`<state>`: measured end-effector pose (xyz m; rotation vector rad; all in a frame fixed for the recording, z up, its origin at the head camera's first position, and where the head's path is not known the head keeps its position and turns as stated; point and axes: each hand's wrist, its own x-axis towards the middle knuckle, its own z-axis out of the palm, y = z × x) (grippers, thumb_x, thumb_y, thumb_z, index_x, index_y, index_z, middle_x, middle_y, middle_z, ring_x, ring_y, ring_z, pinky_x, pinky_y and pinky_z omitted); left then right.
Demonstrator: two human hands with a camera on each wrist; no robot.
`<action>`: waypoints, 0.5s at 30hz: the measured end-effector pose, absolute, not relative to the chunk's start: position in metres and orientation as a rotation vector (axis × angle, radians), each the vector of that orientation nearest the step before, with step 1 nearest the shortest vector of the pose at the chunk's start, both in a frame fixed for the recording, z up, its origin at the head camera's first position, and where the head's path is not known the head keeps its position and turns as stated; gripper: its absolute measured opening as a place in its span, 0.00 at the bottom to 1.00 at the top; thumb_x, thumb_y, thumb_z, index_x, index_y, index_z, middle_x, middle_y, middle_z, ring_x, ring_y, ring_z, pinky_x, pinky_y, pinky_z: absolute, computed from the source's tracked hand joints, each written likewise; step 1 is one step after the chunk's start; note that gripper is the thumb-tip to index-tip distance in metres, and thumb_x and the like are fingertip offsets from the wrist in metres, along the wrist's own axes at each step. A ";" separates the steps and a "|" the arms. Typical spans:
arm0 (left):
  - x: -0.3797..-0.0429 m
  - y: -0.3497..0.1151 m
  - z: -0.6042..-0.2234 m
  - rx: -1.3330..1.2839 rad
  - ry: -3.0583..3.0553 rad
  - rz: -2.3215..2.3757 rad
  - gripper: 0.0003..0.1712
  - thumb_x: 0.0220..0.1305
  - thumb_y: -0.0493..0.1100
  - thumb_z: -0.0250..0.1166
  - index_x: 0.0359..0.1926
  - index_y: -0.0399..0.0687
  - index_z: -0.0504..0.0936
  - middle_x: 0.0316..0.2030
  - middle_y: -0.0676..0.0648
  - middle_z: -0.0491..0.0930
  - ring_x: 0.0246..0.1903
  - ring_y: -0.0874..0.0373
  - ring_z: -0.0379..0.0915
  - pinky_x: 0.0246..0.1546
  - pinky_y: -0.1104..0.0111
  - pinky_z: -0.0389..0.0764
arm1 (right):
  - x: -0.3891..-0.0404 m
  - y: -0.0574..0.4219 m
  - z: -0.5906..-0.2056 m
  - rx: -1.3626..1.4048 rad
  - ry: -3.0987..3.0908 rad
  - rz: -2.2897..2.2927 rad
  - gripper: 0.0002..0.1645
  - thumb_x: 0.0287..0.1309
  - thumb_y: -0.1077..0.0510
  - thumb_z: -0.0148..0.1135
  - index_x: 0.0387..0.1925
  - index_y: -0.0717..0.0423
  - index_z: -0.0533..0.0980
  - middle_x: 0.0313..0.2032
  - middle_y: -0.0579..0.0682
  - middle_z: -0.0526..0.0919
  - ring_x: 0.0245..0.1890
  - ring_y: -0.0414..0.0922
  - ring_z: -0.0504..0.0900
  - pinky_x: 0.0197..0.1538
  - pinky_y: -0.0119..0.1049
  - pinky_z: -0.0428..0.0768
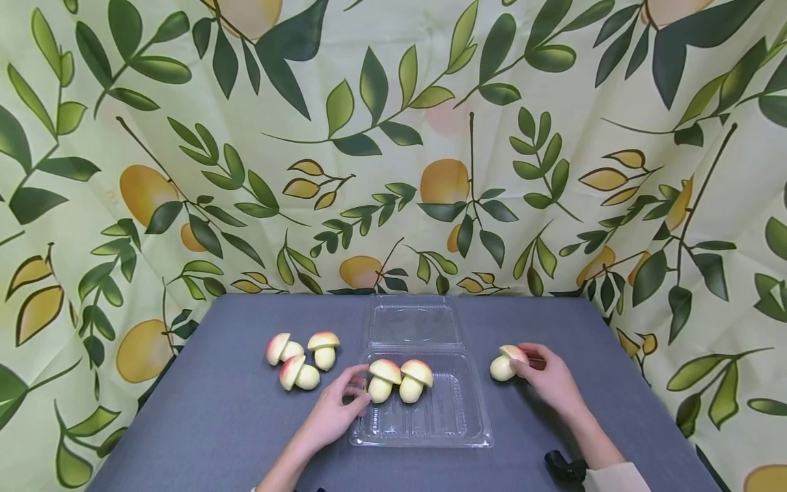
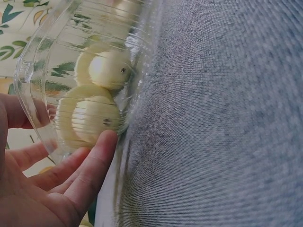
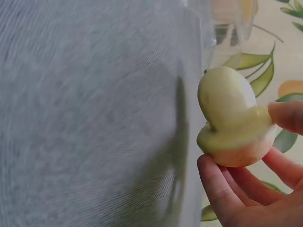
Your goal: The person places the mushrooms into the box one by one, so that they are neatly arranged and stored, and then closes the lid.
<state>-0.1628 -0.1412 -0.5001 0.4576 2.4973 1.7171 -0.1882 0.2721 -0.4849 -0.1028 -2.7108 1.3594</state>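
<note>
My right hand (image 1: 550,379) pinches a cream mushroom-shaped piece (image 3: 227,97) by its red-tinged cap, right of the clear plastic clamshell box (image 1: 424,441). In the right wrist view its rounded stem points up, with a small dark tip. Two similar pieces (image 1: 381,389) (image 1: 410,389) stand side by side in the left part of the box, caps upward. At the box's left side is my left hand (image 1: 335,410), with fingers fairly straight. In the left wrist view one fingertip (image 2: 110,138) touches the ribbed outer wall beside the nearer piece; another finger shows partly through the plastic.
Three more mushroom-shaped pieces (image 1: 299,374) lie grouped on the grey tabletop (image 1: 246,424), left of the box. The open clear lid (image 1: 415,324) lies back toward the far edge. A dark object (image 1: 562,468) sits by my right wrist. Leaf-patterned cloth (image 1: 393,205) hangs around the table.
</note>
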 end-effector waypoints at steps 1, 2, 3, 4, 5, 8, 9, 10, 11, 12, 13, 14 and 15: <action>-0.163 -0.141 -0.500 0.457 2.498 1.718 0.29 0.69 0.37 0.65 0.68 0.40 0.70 0.52 0.35 0.76 0.44 0.49 0.82 0.34 0.67 0.86 | -0.188 0.271 -0.483 -0.096 -2.708 1.359 0.33 0.66 0.48 0.67 0.63 0.65 0.73 0.56 0.64 0.79 0.55 0.58 0.79 0.47 0.32 0.78; -0.163 -0.141 -0.500 0.455 2.500 1.717 0.29 0.69 0.37 0.65 0.68 0.40 0.70 0.52 0.35 0.76 0.44 0.49 0.82 0.34 0.67 0.86 | -0.188 0.269 -0.481 -0.090 -2.706 1.358 0.33 0.66 0.48 0.67 0.63 0.65 0.73 0.56 0.64 0.80 0.55 0.58 0.79 0.47 0.32 0.78; -0.163 -0.141 -0.500 0.455 2.500 1.718 0.29 0.69 0.37 0.65 0.68 0.40 0.70 0.52 0.35 0.76 0.44 0.49 0.82 0.34 0.67 0.86 | -0.187 0.268 -0.479 -0.084 -2.704 1.357 0.33 0.65 0.48 0.68 0.63 0.65 0.73 0.56 0.64 0.80 0.55 0.57 0.79 0.48 0.34 0.78; -0.163 -0.141 -0.500 0.454 2.501 1.718 0.29 0.69 0.37 0.65 0.68 0.40 0.70 0.52 0.35 0.76 0.44 0.49 0.82 0.34 0.67 0.86 | -0.186 0.266 -0.477 -0.078 -2.702 1.354 0.33 0.65 0.48 0.68 0.63 0.65 0.73 0.56 0.63 0.80 0.56 0.57 0.79 0.49 0.35 0.78; -0.163 -0.141 -0.500 0.453 2.503 1.716 0.29 0.69 0.37 0.65 0.68 0.40 0.70 0.52 0.35 0.76 0.44 0.49 0.82 0.34 0.67 0.86 | -0.186 0.265 -0.474 -0.071 -2.700 1.352 0.33 0.65 0.48 0.68 0.63 0.64 0.73 0.56 0.63 0.80 0.56 0.58 0.79 0.50 0.37 0.78; -0.163 -0.141 -0.500 0.454 2.505 1.715 0.28 0.69 0.38 0.65 0.68 0.40 0.71 0.52 0.35 0.77 0.43 0.50 0.82 0.33 0.67 0.86 | -0.183 0.259 -0.468 -0.046 -2.698 1.338 0.33 0.65 0.47 0.68 0.63 0.63 0.73 0.56 0.63 0.80 0.56 0.58 0.79 0.51 0.42 0.78; -0.163 -0.141 -0.500 0.453 2.505 1.715 0.28 0.69 0.38 0.65 0.68 0.40 0.71 0.52 0.35 0.77 0.43 0.50 0.82 0.33 0.67 0.86 | -0.182 0.258 -0.466 -0.036 -2.696 1.334 0.33 0.65 0.47 0.68 0.63 0.63 0.73 0.56 0.62 0.80 0.57 0.58 0.78 0.51 0.43 0.78; -0.163 -0.141 -0.500 0.452 2.507 1.713 0.28 0.69 0.38 0.65 0.68 0.40 0.71 0.52 0.35 0.77 0.43 0.50 0.82 0.33 0.67 0.86 | -0.181 0.256 -0.464 -0.024 -2.692 1.330 0.33 0.65 0.47 0.68 0.63 0.63 0.74 0.57 0.62 0.80 0.57 0.58 0.78 0.51 0.43 0.78; -0.163 -0.141 -0.500 0.453 2.509 1.711 0.28 0.69 0.38 0.65 0.68 0.40 0.71 0.52 0.35 0.77 0.43 0.50 0.82 0.33 0.67 0.86 | -0.180 0.255 -0.462 -0.012 -2.686 1.327 0.32 0.65 0.47 0.68 0.63 0.62 0.74 0.56 0.62 0.80 0.56 0.58 0.79 0.51 0.43 0.78; -0.163 -0.141 -0.500 0.452 2.509 1.711 0.28 0.69 0.38 0.65 0.68 0.40 0.71 0.52 0.35 0.77 0.43 0.50 0.82 0.33 0.67 0.86 | -0.179 0.253 -0.460 0.000 -2.678 1.323 0.32 0.65 0.47 0.68 0.63 0.62 0.74 0.56 0.61 0.80 0.56 0.58 0.79 0.51 0.44 0.78; -0.163 -0.141 -0.500 0.453 2.510 1.709 0.28 0.69 0.38 0.65 0.68 0.40 0.71 0.52 0.35 0.77 0.43 0.50 0.82 0.33 0.67 0.86 | -0.178 0.252 -0.458 0.012 -2.671 1.320 0.31 0.65 0.48 0.69 0.62 0.62 0.75 0.56 0.61 0.81 0.56 0.58 0.79 0.50 0.44 0.78; -0.163 -0.141 -0.500 0.454 2.510 1.708 0.28 0.69 0.38 0.65 0.67 0.40 0.71 0.52 0.35 0.77 0.43 0.50 0.82 0.33 0.67 0.86 | -0.177 0.250 -0.456 0.026 -2.661 1.319 0.31 0.65 0.48 0.69 0.62 0.62 0.75 0.55 0.60 0.81 0.56 0.57 0.79 0.51 0.45 0.79; -0.163 -0.141 -0.500 0.455 2.510 1.708 0.28 0.69 0.38 0.65 0.68 0.40 0.71 0.52 0.35 0.77 0.43 0.50 0.82 0.33 0.67 0.86 | -0.177 0.249 -0.454 0.039 -2.652 1.316 0.30 0.65 0.48 0.69 0.62 0.61 0.75 0.55 0.60 0.82 0.56 0.56 0.79 0.52 0.46 0.79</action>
